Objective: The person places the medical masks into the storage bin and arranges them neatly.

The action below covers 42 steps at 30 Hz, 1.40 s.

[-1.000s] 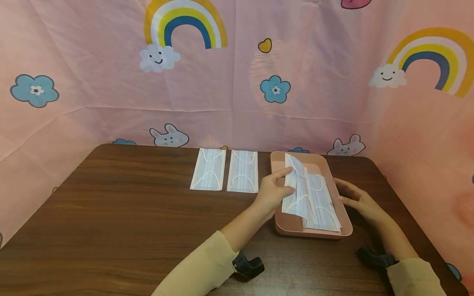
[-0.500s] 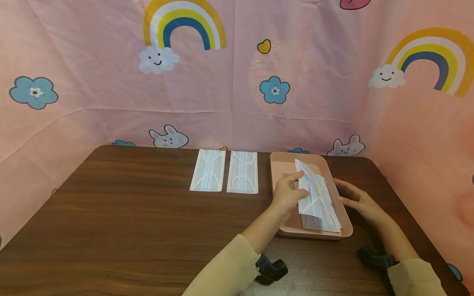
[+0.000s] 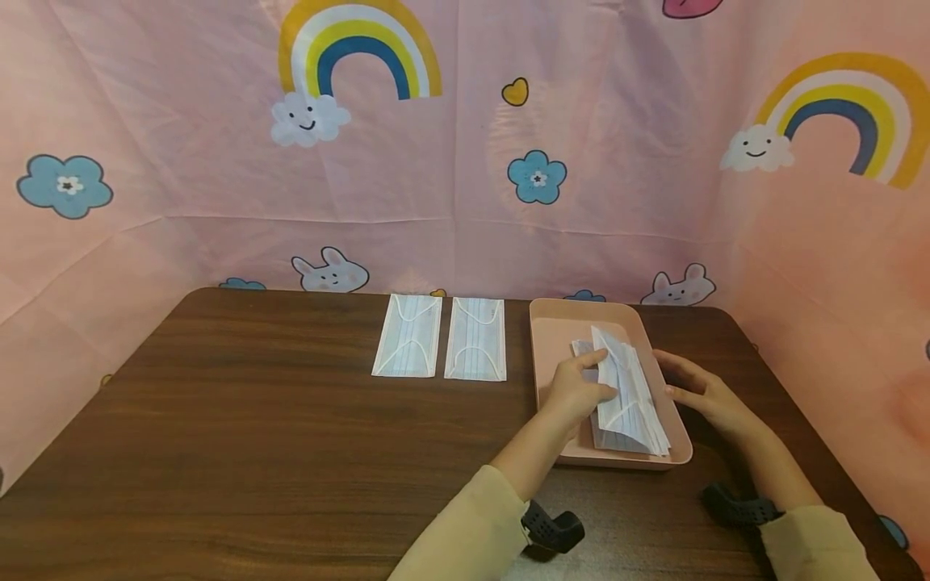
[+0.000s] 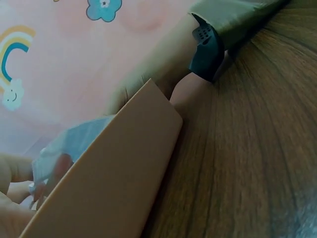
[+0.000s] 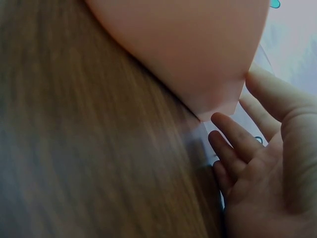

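Observation:
Over the pink tray (image 3: 556, 324), my left hand (image 3: 572, 390) pinches a pale blue pleated face mask (image 3: 619, 379) by its left edge, thumb below and fingers above. This mask is tilted and partly folded, and it overlaps other masks in the tray; how many lie beneath is hidden. In the left wrist view, the tray's side wall (image 4: 119, 168) covers part of the mask (image 4: 84, 135) and the fingers. My right hand (image 3: 703, 395) rests against the tray's right side, fingers loosely bent. The right wrist view has its thumb at the rim of the tray (image 5: 188, 54).
Two more face masks, a left one (image 3: 408, 336) and a right one (image 3: 475, 339), lie flat side by side left of the tray. Everything stands on a dark wooden table (image 3: 254, 436). A pink printed cloth (image 3: 407, 186) encloses its back and sides.
My left hand has moved right and slightly toward me with the pinched mask, bringing it over the other masks in the tray. The right hand has stayed at the tray's side.

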Each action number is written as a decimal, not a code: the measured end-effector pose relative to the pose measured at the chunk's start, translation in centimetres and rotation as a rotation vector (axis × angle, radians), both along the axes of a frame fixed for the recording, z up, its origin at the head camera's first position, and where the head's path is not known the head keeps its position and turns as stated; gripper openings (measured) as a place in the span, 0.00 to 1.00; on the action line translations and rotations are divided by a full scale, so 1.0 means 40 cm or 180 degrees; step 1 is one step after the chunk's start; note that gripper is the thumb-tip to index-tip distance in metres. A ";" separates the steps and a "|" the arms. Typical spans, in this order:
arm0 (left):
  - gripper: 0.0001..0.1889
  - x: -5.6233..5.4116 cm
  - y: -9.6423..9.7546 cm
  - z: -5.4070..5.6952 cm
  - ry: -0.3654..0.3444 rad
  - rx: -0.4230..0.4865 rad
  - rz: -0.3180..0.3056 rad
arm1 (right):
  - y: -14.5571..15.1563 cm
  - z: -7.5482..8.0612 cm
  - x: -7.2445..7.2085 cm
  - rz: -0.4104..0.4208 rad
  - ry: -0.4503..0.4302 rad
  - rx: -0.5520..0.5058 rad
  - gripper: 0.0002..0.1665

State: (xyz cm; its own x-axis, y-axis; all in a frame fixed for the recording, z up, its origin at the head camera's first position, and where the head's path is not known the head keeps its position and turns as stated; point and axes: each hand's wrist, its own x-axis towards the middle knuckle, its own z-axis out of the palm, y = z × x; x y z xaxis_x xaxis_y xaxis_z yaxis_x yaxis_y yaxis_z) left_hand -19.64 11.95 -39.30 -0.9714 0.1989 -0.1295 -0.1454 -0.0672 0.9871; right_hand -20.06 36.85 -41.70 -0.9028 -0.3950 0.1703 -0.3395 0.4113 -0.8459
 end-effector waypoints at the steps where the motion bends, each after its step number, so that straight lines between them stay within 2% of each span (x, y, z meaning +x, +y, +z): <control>1: 0.30 0.001 0.000 0.000 -0.0005 -0.0044 0.0000 | 0.000 0.000 0.000 -0.0003 0.0001 0.0006 0.33; 6: 0.29 0.003 0.002 -0.005 -0.0008 -0.0243 0.0004 | 0.002 0.000 -0.002 0.0007 0.0019 0.0006 0.33; 11: 0.30 0.000 0.002 -0.013 0.0001 -0.0609 -0.0019 | 0.004 -0.003 -0.004 -0.0012 -0.0001 0.0040 0.32; 18: 0.31 0.002 -0.003 -0.004 0.0183 -0.1630 -0.0059 | 0.004 -0.002 -0.003 -0.0051 -0.0064 0.0069 0.33; 22: 0.32 0.005 -0.003 -0.006 0.0399 -0.2038 -0.0089 | 0.005 -0.002 -0.003 -0.0066 -0.0081 0.0074 0.33; 24: 0.32 0.006 0.000 -0.009 0.0530 -0.2276 -0.0137 | 0.005 -0.002 -0.002 -0.0072 -0.0087 0.0076 0.33; 26: 0.32 0.009 0.003 -0.010 0.0641 -0.2633 -0.0222 | 0.005 -0.002 -0.003 -0.0070 -0.0090 0.0071 0.33; 29: 0.33 0.012 0.008 -0.010 0.0735 -0.3031 -0.0372 | 0.005 -0.004 -0.003 -0.0065 -0.0081 0.0065 0.33; 31: 0.34 0.014 0.010 -0.010 0.0758 -0.3195 -0.0430 | 0.005 -0.005 -0.004 -0.0060 -0.0084 0.0045 0.33; 35: 0.36 0.019 0.012 -0.013 0.0771 -0.3282 -0.0417 | 0.004 -0.005 -0.004 -0.0049 -0.0085 0.0016 0.33; 42: 0.35 0.023 0.011 -0.017 0.0924 -0.3348 -0.0370 | 0.001 -0.003 0.000 -0.0056 -0.0076 0.0005 0.32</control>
State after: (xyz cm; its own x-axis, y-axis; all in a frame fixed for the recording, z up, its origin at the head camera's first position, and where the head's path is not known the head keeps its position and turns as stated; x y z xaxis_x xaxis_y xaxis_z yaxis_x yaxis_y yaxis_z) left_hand -18.74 12.38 -39.96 -0.9748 0.2153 -0.0576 0.1509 0.8276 0.5406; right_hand -20.07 36.87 -41.81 -0.9133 -0.3794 0.1480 -0.3120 0.4182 -0.8531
